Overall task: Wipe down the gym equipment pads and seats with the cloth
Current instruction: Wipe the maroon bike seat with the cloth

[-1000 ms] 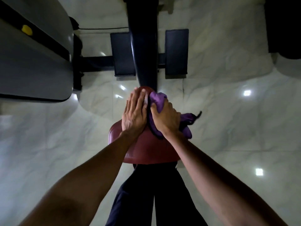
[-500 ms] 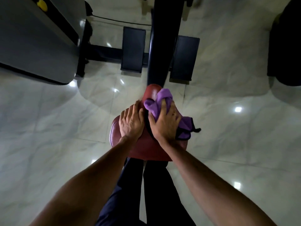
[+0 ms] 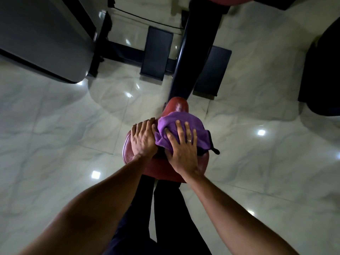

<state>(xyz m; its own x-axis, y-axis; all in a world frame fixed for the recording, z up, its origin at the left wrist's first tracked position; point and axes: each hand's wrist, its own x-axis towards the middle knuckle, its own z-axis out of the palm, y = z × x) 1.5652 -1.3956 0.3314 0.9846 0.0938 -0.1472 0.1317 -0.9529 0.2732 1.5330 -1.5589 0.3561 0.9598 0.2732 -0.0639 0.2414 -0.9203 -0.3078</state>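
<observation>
Right hand (image 3: 182,150): fingers spread, pressing cloth (image 3: 176,119) onto seat (image 3: 128,151). The seat's bare nose lies straight ahead, along its long axis. Left hand (image 3: 143,138): fingers together, resting just beside.

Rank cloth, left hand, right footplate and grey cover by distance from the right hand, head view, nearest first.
1. Cloth: directly under the right hand, pressed onto the red seat.
2. Left hand: just to its left, flat on the seat.
3. Right footplate: beyond the seat, ahead and right.
4. Grey cover: far upper left.
</observation>
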